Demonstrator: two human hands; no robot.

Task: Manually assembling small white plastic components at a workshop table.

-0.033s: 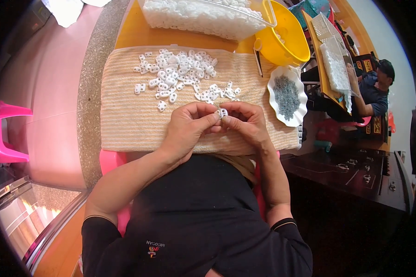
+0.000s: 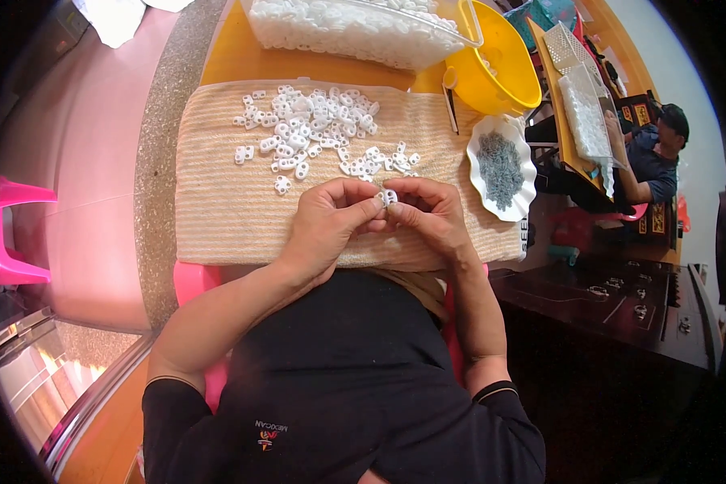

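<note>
Between the fingertips of both hands sits a small white two-hole cord lock (image 2: 390,198), its holes turned up. My left hand (image 2: 329,222) pinches it from the left, thumb on the near side. From the right, my right hand (image 2: 436,218) pinches the same piece with thumb and forefinger. The fingers hide part of it. Just beyond, a pile of loose white cord lock pieces (image 2: 298,129) lies on the striped tan cloth (image 2: 218,210). To the right, a white wavy-edged plate (image 2: 526,171) holds many tiny grey pieces (image 2: 502,173) that look like springs.
A clear bin (image 2: 469,32) full of white pieces stands at the far edge. Beside it are a yellow basin (image 2: 512,95) and a thin dark stick-like tool (image 2: 452,109). Another person (image 2: 661,157) sits at a table on the right. A pink stool (image 2: 12,234) is at left.
</note>
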